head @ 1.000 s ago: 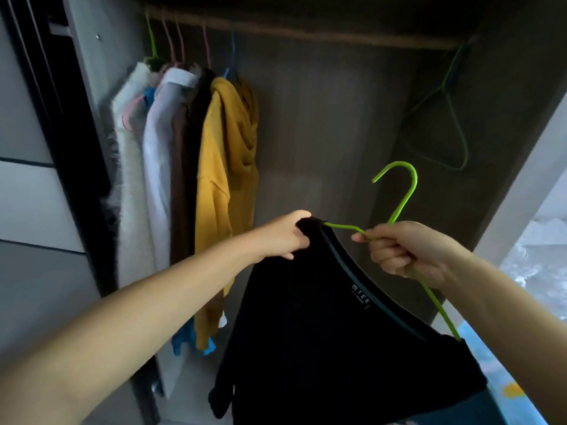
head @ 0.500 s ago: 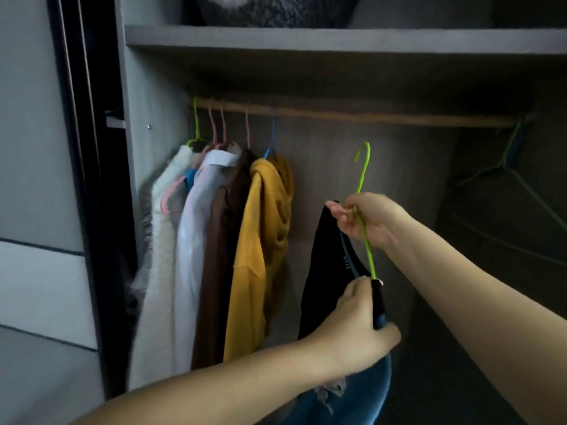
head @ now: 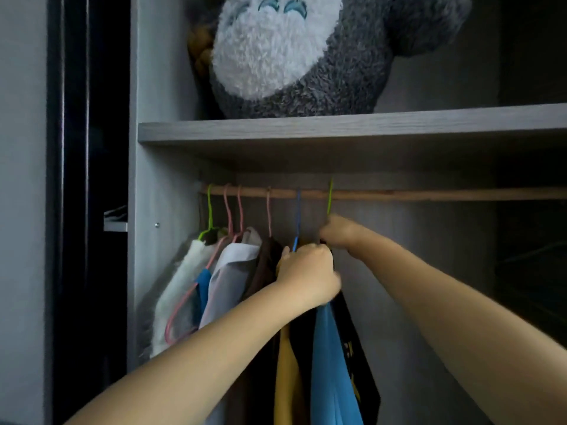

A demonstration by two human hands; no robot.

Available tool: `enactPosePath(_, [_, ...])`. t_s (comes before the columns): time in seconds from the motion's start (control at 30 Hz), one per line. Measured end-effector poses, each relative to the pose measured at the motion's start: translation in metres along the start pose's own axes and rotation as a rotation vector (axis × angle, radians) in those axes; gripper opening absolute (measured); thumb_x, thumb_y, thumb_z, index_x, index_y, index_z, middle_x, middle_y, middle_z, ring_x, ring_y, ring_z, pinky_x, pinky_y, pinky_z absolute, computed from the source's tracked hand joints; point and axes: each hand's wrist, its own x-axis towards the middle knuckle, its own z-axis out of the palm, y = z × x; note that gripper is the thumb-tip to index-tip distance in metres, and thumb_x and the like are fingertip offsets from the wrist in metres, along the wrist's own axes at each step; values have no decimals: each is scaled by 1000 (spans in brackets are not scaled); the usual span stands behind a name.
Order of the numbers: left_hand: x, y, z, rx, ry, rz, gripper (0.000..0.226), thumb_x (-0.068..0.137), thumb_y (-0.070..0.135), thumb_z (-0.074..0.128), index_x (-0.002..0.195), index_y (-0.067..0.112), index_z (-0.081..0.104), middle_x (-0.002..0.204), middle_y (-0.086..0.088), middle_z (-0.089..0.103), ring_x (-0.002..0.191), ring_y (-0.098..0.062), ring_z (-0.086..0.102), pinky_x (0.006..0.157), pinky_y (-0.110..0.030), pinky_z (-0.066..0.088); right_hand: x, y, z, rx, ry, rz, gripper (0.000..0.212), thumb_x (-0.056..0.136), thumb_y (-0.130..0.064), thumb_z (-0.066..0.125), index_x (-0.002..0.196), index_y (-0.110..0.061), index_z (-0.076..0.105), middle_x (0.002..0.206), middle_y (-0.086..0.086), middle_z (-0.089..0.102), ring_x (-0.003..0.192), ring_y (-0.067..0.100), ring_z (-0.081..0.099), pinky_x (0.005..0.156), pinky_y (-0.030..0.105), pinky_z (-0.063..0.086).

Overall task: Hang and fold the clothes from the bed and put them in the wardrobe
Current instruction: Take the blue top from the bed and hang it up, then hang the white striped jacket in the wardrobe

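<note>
An open grey wardrobe (head: 159, 194) fills the view, with a fluffy grey and white plush toy (head: 294, 53) on its shelf (head: 352, 127) above a wooden rail (head: 429, 194). At the left of the rail hang a white fuzzy garment (head: 181, 286), a pale shirt (head: 230, 277), a brown top (head: 267, 265) and a mustard garment (head: 287, 375). Just right of them the left hand (head: 306, 276) is curled in a fist, gripping the black shirt (head: 356, 357) and a blue cloth (head: 329, 363) at their top. Further right and higher, the right hand (head: 339, 231) pinches the neck of the green hanger (head: 330, 197), whose hook sits at the rail; its fingertips are hidden.
</note>
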Motion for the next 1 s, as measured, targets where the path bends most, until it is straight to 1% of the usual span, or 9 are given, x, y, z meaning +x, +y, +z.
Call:
enactPosePath(0.07, [1,-10,21,113,-35,47,49,92,31,48,132,5,44,141,-11,41,138,-25,27,116,-47,14,8,16,23,-24,-8,25,33,95,-4,43,124,10,50,124,23,56,109,30,55,97,37,44])
enactPosePath(0.17, [-1,-18,48,116,-10,80,64,92,33,45,145,3,28,157,-9,20,147,-19,0,117,-51,-6,8,31,40,-43,28,30,43,96,-5,40,138,5,35,139,23,47,127,33,47,104,36,39])
enactPosePath(0.33, [0,-14,60,191,10,76,73,93,36,41,150,0,13,160,-11,7,147,-20,-8,114,-55,-12,-13,45,36,-58,32,-5,57,100,-22,41,149,-3,20,146,22,40,131,32,43,101,29,35])
enactPosePath(0.5, [-8,3,74,367,104,90,70,97,31,40,151,1,7,159,-17,6,147,-29,-4,112,-60,-4,-71,81,30,-80,119,-40,62,101,-32,42,152,-10,14,157,11,22,144,21,24,111,22,18])
enactPosePath(0.63, [-22,39,94,350,192,291,64,97,24,42,152,9,11,158,-17,9,147,-30,-1,111,-63,-5,-127,128,9,-189,112,99,64,99,-37,43,153,-23,12,158,6,23,143,25,27,116,49,22])
enactPosePath(0.77, [-53,101,119,232,22,491,50,94,29,47,140,12,37,149,-15,30,143,-28,17,112,-60,-3,-208,173,-16,-179,97,251,62,98,-31,47,152,-23,16,157,6,26,142,25,30,115,51,25])
enactPosePath(0.87, [-90,160,139,156,-130,561,39,94,32,47,129,14,49,130,-10,48,128,-29,38,113,-56,12,-285,206,-36,-208,124,357,51,98,-22,47,147,-15,34,148,7,41,135,22,41,110,28,30])
enactPosePath(0.93, [-122,203,154,64,-196,636,32,95,31,44,122,16,54,122,-8,55,120,-29,46,104,-46,28,-345,229,-49,-202,128,483,39,95,-17,46,133,-13,53,133,5,58,120,20,54,96,21,38])
enactPosePath(1.0, [-161,246,168,-57,-274,715,30,96,28,41,119,16,56,117,-7,59,113,-29,51,89,-38,36,-412,253,-59,-173,87,638,25,91,-13,48,109,-10,65,108,7,70,94,20,67,86,27,51])
